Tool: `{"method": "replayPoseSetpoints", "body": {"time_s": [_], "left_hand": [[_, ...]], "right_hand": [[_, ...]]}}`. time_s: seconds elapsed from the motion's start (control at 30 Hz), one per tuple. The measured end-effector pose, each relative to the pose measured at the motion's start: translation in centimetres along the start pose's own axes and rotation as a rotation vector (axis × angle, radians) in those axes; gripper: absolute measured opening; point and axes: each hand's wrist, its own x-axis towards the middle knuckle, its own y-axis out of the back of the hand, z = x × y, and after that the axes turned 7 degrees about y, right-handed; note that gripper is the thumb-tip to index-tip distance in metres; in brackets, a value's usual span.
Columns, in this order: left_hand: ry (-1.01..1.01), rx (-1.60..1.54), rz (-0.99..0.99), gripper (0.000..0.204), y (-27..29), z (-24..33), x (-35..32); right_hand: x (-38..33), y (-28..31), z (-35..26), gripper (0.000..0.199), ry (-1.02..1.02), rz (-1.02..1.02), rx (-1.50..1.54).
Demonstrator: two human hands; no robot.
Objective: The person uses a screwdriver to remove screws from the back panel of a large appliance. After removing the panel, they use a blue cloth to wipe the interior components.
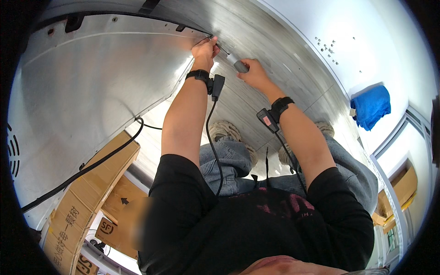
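Note:
A large silver metal panel (110,68) with a dark far edge fills the left side. At its far right corner my left hand (204,49) is closed, fingers pinched by the edge; what lies between them is too small to make out. My right hand (255,74) is wrapped round the grey handle of a screwdriver (238,63). The screwdriver's thin shaft points up and left, its tip by the left fingers at the panel's corner. The exact contact of the tip is hidden by those fingers.
Several small screws (328,48) lie scattered on a white surface at the right, with a crumpled blue cloth (372,106) nearer. A black cable (87,168) loops over the panel. Cardboard boxes (68,233) stand at the lower left. My shoes (225,130) rest on the grey floor.

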Motion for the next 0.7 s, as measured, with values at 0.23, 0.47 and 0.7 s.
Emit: {"method": "replayPoseSetpoints", "body": {"time_s": [0.23, 0.47, 0.7], "left_hand": [[-0.019, -0.033, 0.013, 0.008, 0.1, -0.6, 1.1], [0.003, 0.022, -0.024, 0.013, 0.1, 0.3, -0.5], [-0.018, -0.003, 0.009, 0.022, 0.3, -0.3, 0.7]], "right_hand": [[-1.3, 1.9, -4.2, 0.051, -0.402, -0.03, 0.607], [0.1, 0.2, 0.1, 0.057, 0.039, 0.0, -0.006], [-1.7, 1.8, -4.9, 0.053, -0.31, -0.001, 0.462]]}}
